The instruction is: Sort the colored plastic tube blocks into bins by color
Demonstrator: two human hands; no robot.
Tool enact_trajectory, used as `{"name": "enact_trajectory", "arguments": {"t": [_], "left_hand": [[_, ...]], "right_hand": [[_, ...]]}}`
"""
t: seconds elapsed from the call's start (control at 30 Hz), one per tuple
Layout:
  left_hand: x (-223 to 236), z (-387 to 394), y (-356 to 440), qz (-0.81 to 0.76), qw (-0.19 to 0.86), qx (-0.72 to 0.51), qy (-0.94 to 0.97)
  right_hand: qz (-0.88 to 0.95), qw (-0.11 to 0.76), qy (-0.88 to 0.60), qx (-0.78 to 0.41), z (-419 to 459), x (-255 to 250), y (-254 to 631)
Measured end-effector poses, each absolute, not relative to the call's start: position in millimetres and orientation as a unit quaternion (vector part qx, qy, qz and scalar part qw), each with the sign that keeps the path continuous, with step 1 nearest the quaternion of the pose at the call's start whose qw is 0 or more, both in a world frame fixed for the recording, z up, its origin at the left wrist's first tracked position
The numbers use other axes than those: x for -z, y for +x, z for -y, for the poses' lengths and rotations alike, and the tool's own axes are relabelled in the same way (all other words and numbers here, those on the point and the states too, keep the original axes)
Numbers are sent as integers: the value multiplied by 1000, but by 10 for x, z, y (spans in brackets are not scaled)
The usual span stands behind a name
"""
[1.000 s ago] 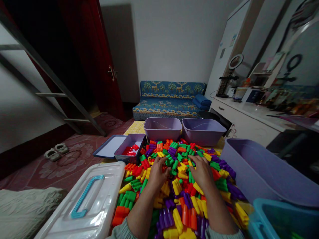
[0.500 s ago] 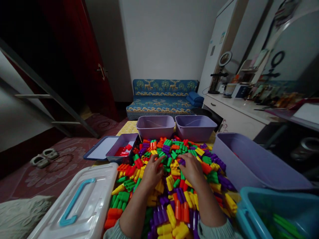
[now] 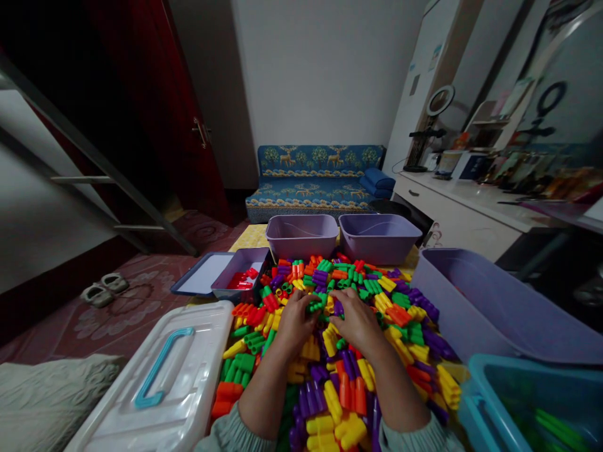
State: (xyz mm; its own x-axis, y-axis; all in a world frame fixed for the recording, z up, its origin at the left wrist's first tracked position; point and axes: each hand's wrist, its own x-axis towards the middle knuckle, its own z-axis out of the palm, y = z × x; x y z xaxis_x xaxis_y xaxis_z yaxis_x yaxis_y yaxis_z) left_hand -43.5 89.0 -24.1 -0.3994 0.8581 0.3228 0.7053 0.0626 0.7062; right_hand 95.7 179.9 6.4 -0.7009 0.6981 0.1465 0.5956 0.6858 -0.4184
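Observation:
A wide heap of plastic bullet-shaped building blocks (image 3: 330, 395) in red, orange, yellow, green and purple lies in front of me. Over its middle, my left hand (image 3: 298, 317) curls its fingers and thumb round a green block (image 3: 316, 305). My right hand (image 3: 355, 319) faces it a short way to the right, with bent fingers about a purple block (image 3: 338, 307); its fingertips are partly hidden. Loose blocks surround both hands on every side.
Two purple bins (image 3: 301, 233) stand behind the heap; a longer purple bin (image 3: 452, 307) and a blue bin (image 3: 475, 402) holding green pieces are at right. To the left are a shallow box (image 3: 226, 276) with red pieces and a white lid (image 3: 188, 370) with a blue handle.
My hands have come closer together. The left fingers have closed round a green block, and the right fingers have curled in about a purple one. The view has turned slightly left.

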Motion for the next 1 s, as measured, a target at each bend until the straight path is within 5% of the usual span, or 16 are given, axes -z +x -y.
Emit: {"name": "enact_trajectory", "arguments": {"t": [0.67,1.0], "left_hand": [[129,-845,-392,-730,76,-382,562],[24,-668,-760,-837,-96,-294,451]], "right_hand": [[883,192,-374,-208,-1828,-4,948],[869,204,-386,-234,-1868,-36,966]]}}
